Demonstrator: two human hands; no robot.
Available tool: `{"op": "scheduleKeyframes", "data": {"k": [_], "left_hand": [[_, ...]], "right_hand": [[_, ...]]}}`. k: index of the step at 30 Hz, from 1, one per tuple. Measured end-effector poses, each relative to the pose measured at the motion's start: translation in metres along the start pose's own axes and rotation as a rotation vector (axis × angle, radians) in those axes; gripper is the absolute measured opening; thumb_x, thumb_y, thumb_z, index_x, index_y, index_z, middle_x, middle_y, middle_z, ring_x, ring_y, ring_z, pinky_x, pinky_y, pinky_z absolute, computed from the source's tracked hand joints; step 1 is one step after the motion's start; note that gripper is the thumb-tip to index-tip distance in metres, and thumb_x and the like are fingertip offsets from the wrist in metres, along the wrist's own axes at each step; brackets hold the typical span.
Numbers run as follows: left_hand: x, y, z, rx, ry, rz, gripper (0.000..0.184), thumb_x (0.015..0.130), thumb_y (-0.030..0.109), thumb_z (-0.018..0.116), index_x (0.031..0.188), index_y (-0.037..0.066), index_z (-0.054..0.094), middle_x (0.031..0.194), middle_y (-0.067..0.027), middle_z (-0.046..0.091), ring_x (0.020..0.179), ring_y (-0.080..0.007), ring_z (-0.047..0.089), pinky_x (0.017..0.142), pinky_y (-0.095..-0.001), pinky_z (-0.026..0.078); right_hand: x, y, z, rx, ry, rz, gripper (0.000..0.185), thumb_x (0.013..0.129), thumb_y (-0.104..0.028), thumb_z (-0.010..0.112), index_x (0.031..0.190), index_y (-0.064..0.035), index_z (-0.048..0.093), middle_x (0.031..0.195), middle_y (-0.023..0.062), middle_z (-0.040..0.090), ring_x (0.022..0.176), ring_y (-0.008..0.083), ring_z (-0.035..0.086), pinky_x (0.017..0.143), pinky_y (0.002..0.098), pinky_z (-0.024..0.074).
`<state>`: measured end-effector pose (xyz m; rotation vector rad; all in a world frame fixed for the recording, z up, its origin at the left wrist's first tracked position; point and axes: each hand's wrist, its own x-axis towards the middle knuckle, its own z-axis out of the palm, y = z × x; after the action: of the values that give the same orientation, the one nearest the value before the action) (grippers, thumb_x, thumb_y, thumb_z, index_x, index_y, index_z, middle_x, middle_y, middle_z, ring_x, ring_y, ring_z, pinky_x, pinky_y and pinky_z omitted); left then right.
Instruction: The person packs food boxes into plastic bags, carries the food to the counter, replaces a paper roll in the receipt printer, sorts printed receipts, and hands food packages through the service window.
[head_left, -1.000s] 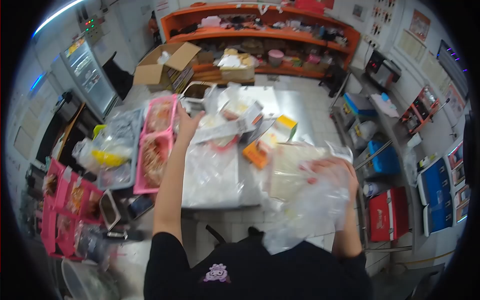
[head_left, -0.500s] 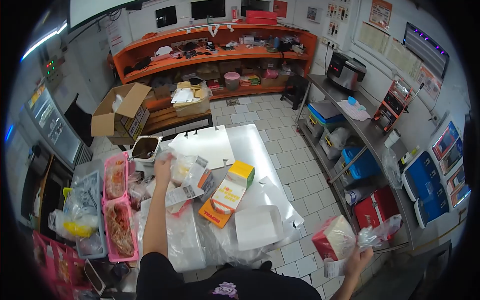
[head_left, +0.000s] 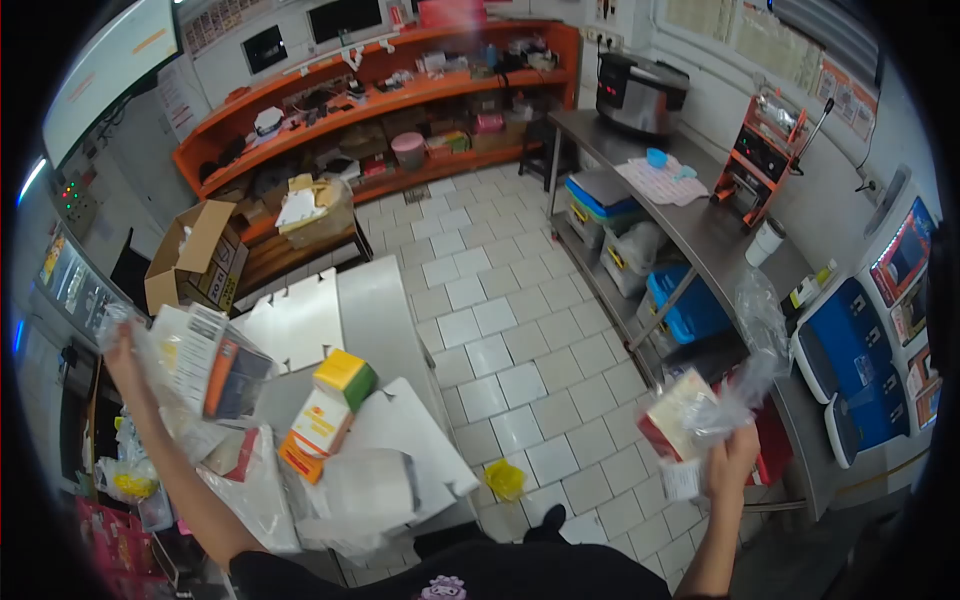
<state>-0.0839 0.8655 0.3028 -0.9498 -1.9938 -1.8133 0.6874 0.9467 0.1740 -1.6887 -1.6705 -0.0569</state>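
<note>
At the left, my left hand (head_left: 124,358) is closed on the gathered top of a clear plastic bag (head_left: 178,408). That bag hangs over the table and holds a dark-and-orange box (head_left: 236,380), with a printed receipt (head_left: 200,352) on it. Out to the right, my right hand (head_left: 736,458) grips the neck of another clear plastic bag (head_left: 708,418). Inside it is a red and cream box (head_left: 676,420), and a white paper slip (head_left: 682,480) hangs below. A yellow, white and orange carton (head_left: 322,422) and a green-and-yellow one (head_left: 346,376) sit together on the table.
The metal table (head_left: 385,300) carries white cardboard sheets (head_left: 296,322) and a plastic-wrapped white box (head_left: 365,485). On the tiled floor near my feet lies a crumpled yellow piece (head_left: 505,480). A steel shelf table (head_left: 690,220) with a cooker (head_left: 640,95) runs along the right.
My view has turned right. My left hand has lifted its bag from among the table items. The right hand still holds its bag out to the side. The yellow piece has come into view.
</note>
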Motion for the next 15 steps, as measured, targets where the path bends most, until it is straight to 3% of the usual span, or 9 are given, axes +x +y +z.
{"op": "scheduleKeyframes", "data": {"k": [4, 7, 10, 12, 13, 14, 15], "left_hand": [[0.002, 0.062, 0.017, -0.111, -0.086, -0.211, 0.033, 0.090, 0.030, 0.058, 0.104, 0.001, 0.064, 0.101, -0.0042, 0.063, 0.089, -0.0123, 0.059, 0.078, -0.0258, 0.046], [-0.017, 0.110, 0.052, -0.190, -0.135, -0.338, 0.032, 0.091, 0.028, 0.058, 0.107, 0.000, 0.062, 0.102, -0.0040, 0.062, 0.090, -0.0116, 0.058, 0.080, -0.0266, 0.046], [-0.026, 0.125, 0.089, -0.250, -0.254, -0.454, 0.043, 0.088, 0.031, 0.059, 0.118, 0.000, 0.058, 0.117, -0.0072, 0.056, 0.104, -0.0160, 0.054, 0.090, -0.0298, 0.042], [-0.054, 0.161, 0.138, -0.159, -0.169, -0.428, 0.043, 0.088, 0.032, 0.060, 0.117, 0.001, 0.057, 0.113, -0.0063, 0.057, 0.100, -0.0158, 0.054, 0.090, -0.0295, 0.042], [-0.065, 0.170, 0.163, -0.166, -0.131, -0.389, 0.042, 0.086, 0.034, 0.062, 0.112, 0.001, 0.059, 0.104, -0.0048, 0.058, 0.093, -0.0144, 0.055, 0.083, -0.0282, 0.043], [-0.076, 0.180, 0.188, -0.166, -0.103, -0.348, 0.041, 0.083, 0.036, 0.065, 0.106, 0.002, 0.061, 0.096, -0.0034, 0.060, 0.085, -0.0131, 0.056, 0.077, -0.0270, 0.045], [-0.087, 0.193, 0.218, -0.106, -0.045, -0.344, 0.034, 0.085, 0.031, 0.064, 0.104, 0.003, 0.062, 0.093, -0.0037, 0.061, 0.082, -0.0119, 0.056, 0.075, -0.0261, 0.045]], "right_hand": [[0.090, 0.035, 0.032, 0.142, -0.166, -0.222, 0.029, 0.070, -0.014, 0.052, 0.092, -0.0001, 0.064, 0.099, 0.0191, 0.060, 0.098, 0.0393, 0.052, 0.097, 0.0446, 0.0339], [0.141, 0.055, 0.087, 0.396, -0.225, -0.143, 0.029, 0.073, -0.016, 0.053, 0.094, -0.0029, 0.066, 0.104, 0.0151, 0.061, 0.104, 0.0366, 0.051, 0.103, 0.0485, 0.0274], [0.191, 0.064, 0.156, 0.568, -0.289, -0.089, 0.027, 0.076, -0.017, 0.053, 0.095, -0.0049, 0.068, 0.106, 0.0111, 0.062, 0.110, 0.0347, 0.049, 0.105, 0.0492, 0.0241], [0.230, 0.064, 0.186, 0.491, -0.349, -0.209, 0.027, 0.077, -0.015, 0.053, 0.096, -0.0046, 0.068, 0.107, 0.0111, 0.061, 0.112, 0.0344, 0.048, 0.106, 0.0480, 0.0238], [0.248, 0.062, 0.205, 0.409, -0.404, -0.307, 0.026, 0.077, -0.013, 0.053, 0.097, -0.0043, 0.068, 0.108, 0.0112, 0.061, 0.114, 0.0341, 0.047, 0.106, 0.0468, 0.0235], [0.262, 0.065, 0.231, 0.586, -0.367, -0.235, 0.021, 0.077, -0.007, 0.055, 0.095, -0.0023, 0.066, 0.104, 0.0117, 0.063, 0.108, 0.0301, 0.053, 0.100, 0.0418, 0.0337], [0.274, 0.054, 0.243, 0.596, -0.356, -0.230, 0.021, 0.077, -0.007, 0.055, 0.095, -0.0023, 0.066, 0.104, 0.0117, 0.063, 0.108, 0.0301, 0.053, 0.100, 0.0418, 0.0337]]}}
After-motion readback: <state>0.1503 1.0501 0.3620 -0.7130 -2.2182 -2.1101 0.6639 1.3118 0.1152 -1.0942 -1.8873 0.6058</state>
